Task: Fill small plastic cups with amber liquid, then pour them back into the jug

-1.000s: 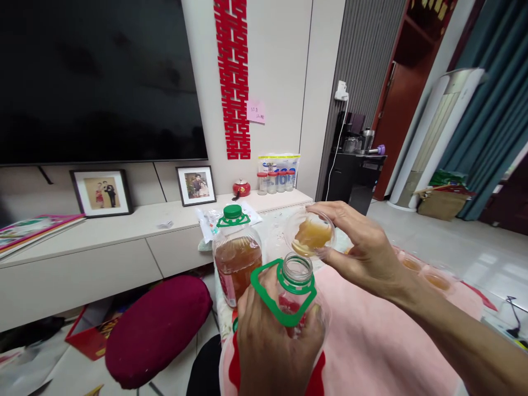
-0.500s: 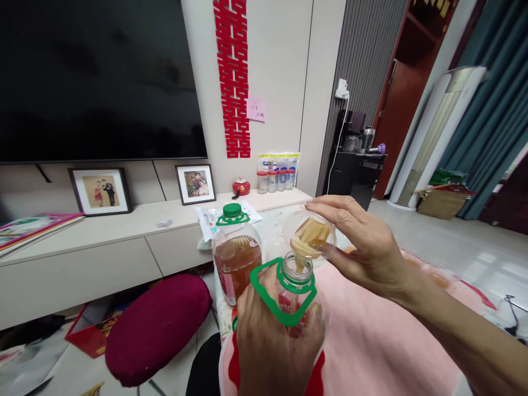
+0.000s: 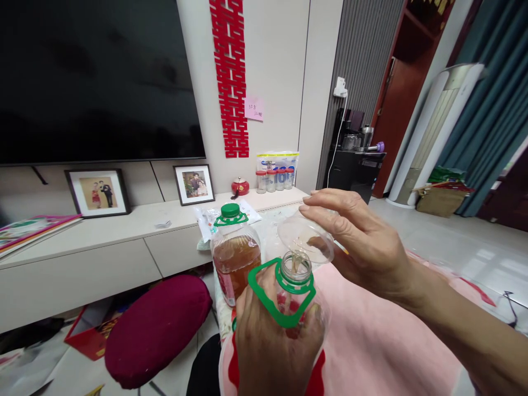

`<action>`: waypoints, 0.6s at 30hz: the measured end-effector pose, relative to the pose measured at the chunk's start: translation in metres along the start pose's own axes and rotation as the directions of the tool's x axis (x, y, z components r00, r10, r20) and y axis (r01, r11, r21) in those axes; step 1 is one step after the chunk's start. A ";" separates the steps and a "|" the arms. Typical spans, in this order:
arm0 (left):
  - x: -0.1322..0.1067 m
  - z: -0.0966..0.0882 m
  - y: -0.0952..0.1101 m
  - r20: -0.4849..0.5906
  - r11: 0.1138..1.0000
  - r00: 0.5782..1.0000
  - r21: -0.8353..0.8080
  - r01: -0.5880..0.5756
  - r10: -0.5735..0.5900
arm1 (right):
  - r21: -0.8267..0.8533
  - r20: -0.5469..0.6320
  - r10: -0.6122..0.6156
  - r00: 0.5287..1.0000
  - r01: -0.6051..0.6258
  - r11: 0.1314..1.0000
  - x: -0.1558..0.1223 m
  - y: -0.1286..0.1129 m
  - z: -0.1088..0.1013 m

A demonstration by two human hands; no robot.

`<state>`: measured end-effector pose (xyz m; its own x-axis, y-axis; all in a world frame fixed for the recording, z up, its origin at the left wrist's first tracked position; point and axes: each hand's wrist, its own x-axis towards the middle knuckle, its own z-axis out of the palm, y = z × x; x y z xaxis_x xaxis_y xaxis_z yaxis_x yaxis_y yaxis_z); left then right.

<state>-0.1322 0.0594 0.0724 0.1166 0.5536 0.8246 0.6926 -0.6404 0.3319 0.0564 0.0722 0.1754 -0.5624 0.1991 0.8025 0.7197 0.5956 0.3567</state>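
My left hand (image 3: 274,349) is closed around the upper body of a clear plastic jug (image 3: 320,324) with a green carrying ring (image 3: 256,275). The jug's mouth is uncapped, and pale wet pieces show inside its neck. Held in my right hand (image 3: 367,242), with fingers above and thumb below, a thin clear plastic bowl (image 3: 291,234) tips over that mouth. Little is left in the bowl. Just behind and left of the open jug stands a second jug (image 3: 237,258), capped in green and holding amber-brown liquid. My left fingertips are partly hidden by the jug.
A pink cloth (image 3: 371,330) covers the table. Small red-lidded jars (image 3: 271,180), a red pot (image 3: 240,187) and framed photos (image 3: 194,185) stand on the white cabinet (image 3: 103,242). A maroon stool (image 3: 159,330) is at the lower left, beside a red box (image 3: 86,333).
The pale strips in the bowl have slid out into the jug's mouth, leaving the bowl nearly bare. My right hand has tipped the bowl further; my left hand stays on the jug.
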 end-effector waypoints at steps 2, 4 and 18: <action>0.002 -0.001 0.001 -0.024 1.000 1.000 -0.022 -0.011 0.010 | -0.013 -0.003 -0.015 1.000 0.015 1.000 0.002 -0.001 -0.002; 0.004 -0.002 0.003 -0.021 0.998 1.000 -0.066 -0.007 0.006 | -0.021 0.001 -0.026 1.000 0.026 0.999 0.003 -0.003 -0.004; 0.000 -0.002 0.001 0.026 0.990 0.998 -0.123 0.063 -0.061 | -0.075 0.043 -0.143 0.989 0.146 0.986 0.010 -0.008 -0.012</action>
<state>-0.1332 0.0572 0.0736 0.0930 0.6051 0.7907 0.6061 -0.6644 0.4372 0.0494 0.0599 0.1865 -0.6767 0.1454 0.7217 0.6584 0.5581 0.5049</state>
